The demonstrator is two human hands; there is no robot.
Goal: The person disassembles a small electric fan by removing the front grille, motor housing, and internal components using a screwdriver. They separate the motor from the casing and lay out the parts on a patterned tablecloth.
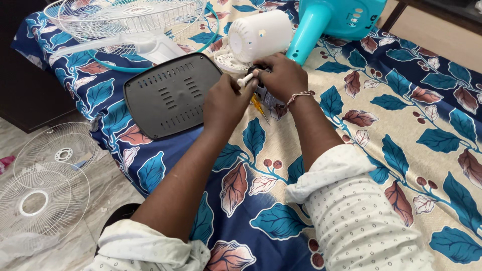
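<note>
The person's left hand [224,100] and right hand [282,75] meet over a bed covered with a leaf-patterned sheet [411,125]. Between them sits a small white knob-ended shaft [246,79]: the left hand's grip is pinched shut on its end, thumb and fingertips closed around it. The right hand's grip is curled closed over a dark motor assembly [265,95], which lies directly under the palm and is mostly hidden by it. A yellow-handled screwdriver [259,106] lies on the sheet just below the motor, between the two wrists. A bracelet [297,96] circles the right wrist.

Just beyond the hands lies a white cylindrical motor cover [260,35] on its side, touching a teal fan stand [326,17]. To the left of the left hand, a dark grey vented plate [170,95] rests flat on the bed. Behind it lies a white wire fan guard [120,20]. Two more wire guards [45,185] lie on the floor.
</note>
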